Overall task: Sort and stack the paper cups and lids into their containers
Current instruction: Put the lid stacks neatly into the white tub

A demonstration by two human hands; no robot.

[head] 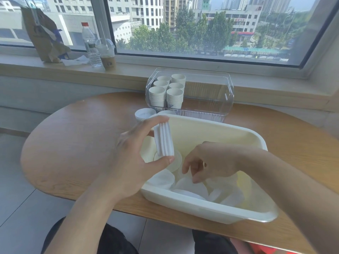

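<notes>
We hold a short stack of white round plastic lids (163,139) on edge in our left hand (135,158), thumb under the lower rim and fingertips over the upper rim, so the lids are pinched across their width; held this way, we judge, the rims stay lined up and another lid can be slid against the open face. Our right hand (211,162) is down inside the cream rectangular plastic tub (211,210), fingers curled over the loose white lids (190,186) heaped at its near end; we cannot tell whether the fingertips already pinch one or only touch it. The tub sits on the rounded wooden table (77,143), just in front of us, so both hands reach it without stretching. Beyond its far rim stands the clear plastic container (225,96), and the white paper cups (167,90) are nested in six upright columns packed against its left side, which leaves the right side free. A separate stack of white lids (145,114) rests on the table between the tub and that container, probably a collecting pile. On the windowsill stand a clear water bottle with a red cap (90,44), a lidded iced-drink cup with a brown sleeve (106,54) and a crumpled brown paper bag (44,37); each seems to carry printing, but none of it is readable at this size.
</notes>
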